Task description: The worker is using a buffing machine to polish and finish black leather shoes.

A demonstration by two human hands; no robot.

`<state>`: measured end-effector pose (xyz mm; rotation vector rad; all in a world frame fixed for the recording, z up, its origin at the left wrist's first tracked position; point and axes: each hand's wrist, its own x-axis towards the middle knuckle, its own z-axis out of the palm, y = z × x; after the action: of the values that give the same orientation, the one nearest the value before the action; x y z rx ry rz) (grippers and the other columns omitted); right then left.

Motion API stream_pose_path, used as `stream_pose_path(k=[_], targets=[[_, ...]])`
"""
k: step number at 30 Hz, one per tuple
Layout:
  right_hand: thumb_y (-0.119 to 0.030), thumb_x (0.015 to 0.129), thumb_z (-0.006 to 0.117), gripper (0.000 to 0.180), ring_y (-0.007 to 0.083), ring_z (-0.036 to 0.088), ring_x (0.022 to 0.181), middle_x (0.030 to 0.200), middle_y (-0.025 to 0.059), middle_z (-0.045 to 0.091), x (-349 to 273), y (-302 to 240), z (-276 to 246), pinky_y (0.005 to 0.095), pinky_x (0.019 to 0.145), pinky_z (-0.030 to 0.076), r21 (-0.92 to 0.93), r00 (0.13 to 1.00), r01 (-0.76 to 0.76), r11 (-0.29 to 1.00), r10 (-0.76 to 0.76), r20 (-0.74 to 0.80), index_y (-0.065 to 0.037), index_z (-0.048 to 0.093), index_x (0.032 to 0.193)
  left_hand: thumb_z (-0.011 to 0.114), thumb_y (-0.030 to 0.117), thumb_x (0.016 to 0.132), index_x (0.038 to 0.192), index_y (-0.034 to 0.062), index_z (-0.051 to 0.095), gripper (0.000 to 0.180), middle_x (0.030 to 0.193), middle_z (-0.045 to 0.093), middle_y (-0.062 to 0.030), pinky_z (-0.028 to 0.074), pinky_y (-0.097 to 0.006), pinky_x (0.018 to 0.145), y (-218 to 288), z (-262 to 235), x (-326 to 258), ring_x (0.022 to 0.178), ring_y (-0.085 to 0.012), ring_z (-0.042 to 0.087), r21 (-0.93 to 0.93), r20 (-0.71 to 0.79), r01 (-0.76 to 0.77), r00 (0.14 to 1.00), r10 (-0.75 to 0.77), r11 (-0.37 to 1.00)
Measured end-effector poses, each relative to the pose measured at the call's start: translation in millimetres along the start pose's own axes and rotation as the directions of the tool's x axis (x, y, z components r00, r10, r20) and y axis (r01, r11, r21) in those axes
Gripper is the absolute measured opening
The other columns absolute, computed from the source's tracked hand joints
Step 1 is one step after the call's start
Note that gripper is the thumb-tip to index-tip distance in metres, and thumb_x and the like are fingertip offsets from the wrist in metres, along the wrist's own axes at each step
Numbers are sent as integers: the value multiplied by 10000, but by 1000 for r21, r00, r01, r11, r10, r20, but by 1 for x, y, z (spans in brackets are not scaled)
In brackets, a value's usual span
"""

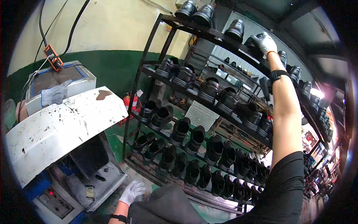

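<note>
Overhead, our right hand [264, 42] is raised to the rack's [156, 33] top shelf, gloved fingers closed on a black shoe [250, 44] there. Our left hand [132, 191] hangs low beside the machine [67, 127], fingers loosely spread, holding nothing.

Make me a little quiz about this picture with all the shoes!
1. True or false: the right hand reaches up to a black shoe on the top shelf of the rack.
2. What does the left hand hold: A) a shoe, B) nothing, C) a brush?
3. What colour are the gloves on both hands?

Key
1. True.
2. B; it hangs low beside the grey machine.
3. White.
</note>
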<state>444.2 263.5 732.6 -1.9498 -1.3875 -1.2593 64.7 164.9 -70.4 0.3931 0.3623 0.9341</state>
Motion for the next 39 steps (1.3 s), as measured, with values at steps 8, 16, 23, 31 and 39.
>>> stream_pose_path(k=[8, 16, 23, 31, 39], targets=[[-442, 848, 675, 377, 294, 691, 869, 942, 150, 708, -101, -29, -22, 376, 790, 527, 104, 910, 377, 920, -348, -225, -108, 723, 1016, 479, 348, 996, 1368, 95, 462, 451, 1168, 610, -148, 549, -453, 819, -3, -11, -4, 1002, -341, 640, 189, -120, 72, 992, -50, 979], [-134, 797, 764, 199, 254, 561, 604, 683, 89, 574, -404, -68, -2, 342, 568, 444, 894, 901, 308, 327, -403, -163, -40, 607, 719, 453, 442, 989, 1420, 103, 407, 551, 1268, 577, -145, 511, -483, 897, -20, 45, -28, 1029, -329, 623, 139, -112, 23, 994, -8, 990], [-281, 860, 689, 317, 336, 548, 615, 672, 158, 511, -624, -150, 5, 411, 570, 437, 970, 574, -151, -189, -816, -70, -53, 531, 707, 344, 656, 922, 1452, 135, 403, 746, 1384, 511, -114, 454, -514, 998, -20, 160, -82, 1210, -341, 524, -189, -148, -271, 958, 246, 944], [-317, 994, 531, 349, 113, 525, 646, 762, 32, 587, -698, -228, 55, 276, 639, 463, 621, 131, -770, 147, -916, 379, 5, 620, 896, 411, 495, 1001, 1423, 79, 453, 594, 1374, 538, -73, 415, -351, 1054, 2, 74, -116, 1194, -216, 535, -21, -456, -632, 696, 555, 775], [-231, 1030, 460, 358, 235, 605, 1021, 1160, 118, 648, -684, -312, 102, 305, 926, 474, 883, 499, -451, -131, -857, 128, 22, 550, 1266, 412, 497, 1000, 1378, 89, 503, 563, 1310, 585, -77, 477, -368, 989, 54, 59, -97, 1116, -229, 583, -103, -540, -723, 618, 571, 684]])
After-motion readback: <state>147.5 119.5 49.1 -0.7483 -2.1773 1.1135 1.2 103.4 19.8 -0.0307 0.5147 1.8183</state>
